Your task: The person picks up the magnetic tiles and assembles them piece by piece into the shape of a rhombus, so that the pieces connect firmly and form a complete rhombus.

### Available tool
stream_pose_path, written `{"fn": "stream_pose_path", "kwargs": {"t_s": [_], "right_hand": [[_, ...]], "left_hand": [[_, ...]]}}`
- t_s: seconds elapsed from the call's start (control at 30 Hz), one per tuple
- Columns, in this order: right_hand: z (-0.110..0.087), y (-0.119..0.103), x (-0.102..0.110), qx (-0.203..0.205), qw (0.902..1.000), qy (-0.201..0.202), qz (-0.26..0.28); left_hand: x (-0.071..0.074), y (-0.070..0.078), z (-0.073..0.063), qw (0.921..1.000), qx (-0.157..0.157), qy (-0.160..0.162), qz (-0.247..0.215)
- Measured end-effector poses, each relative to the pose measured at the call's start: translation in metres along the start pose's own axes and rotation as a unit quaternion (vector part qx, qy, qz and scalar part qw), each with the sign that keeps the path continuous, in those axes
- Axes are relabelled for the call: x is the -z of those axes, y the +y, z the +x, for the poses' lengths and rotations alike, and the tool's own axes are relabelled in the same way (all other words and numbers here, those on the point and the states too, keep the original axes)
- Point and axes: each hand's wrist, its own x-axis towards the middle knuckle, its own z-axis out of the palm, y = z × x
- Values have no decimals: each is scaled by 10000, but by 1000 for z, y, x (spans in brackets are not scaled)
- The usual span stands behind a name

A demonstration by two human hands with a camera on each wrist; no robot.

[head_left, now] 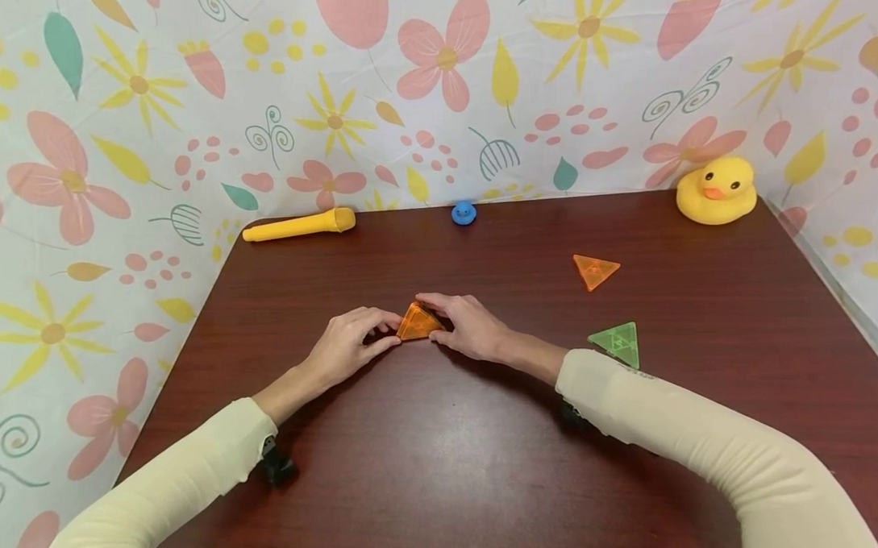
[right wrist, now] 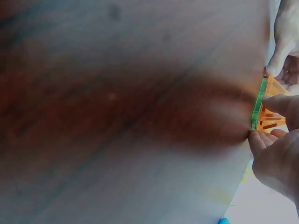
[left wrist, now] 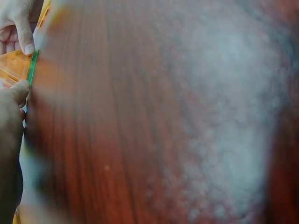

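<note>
Near the table's middle, a small pyramid (head_left: 418, 322) of see-through orange triangular tiles stands on a green triangular tile (right wrist: 259, 105), whose edge shows in both wrist views. My left hand (head_left: 347, 345) holds the pyramid at its left side, thumb at the near left corner. From the other side my right hand (head_left: 473, 328) holds it, with the thumb near the right corner and fingers at the back. Apart from the hands, an orange triangular tile (head_left: 595, 271) lies flat to the right. A green triangular tile (head_left: 620, 343) lies beside the right sleeve.
Along the back of the dark wooden table (head_left: 432, 467) lie a yellow toy microphone (head_left: 299, 224), a small blue duck (head_left: 464, 213) and a large yellow duck (head_left: 716, 192). A flower-patterned cloth (head_left: 385, 143) hangs behind and at the sides.
</note>
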Motion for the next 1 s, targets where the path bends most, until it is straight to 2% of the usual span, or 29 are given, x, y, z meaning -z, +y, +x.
{"fn": "stream_pose_path", "kwargs": {"t_s": [0.2,0.4,0.6,1.0], "right_hand": [[-3,1,0,-44,9984,337,448],[-5,1,1,77,9972,707,215],[-6,0,2,105,9974,713,-53],[-6,-2,2,-121,9971,747,77]], "left_hand": [[0,1,0,10000,58,-55,18],[1,0,0,10000,81,-16,6],[3,1,2,9996,217,-48,-148],[3,2,6,9995,247,-52,-209]]}}
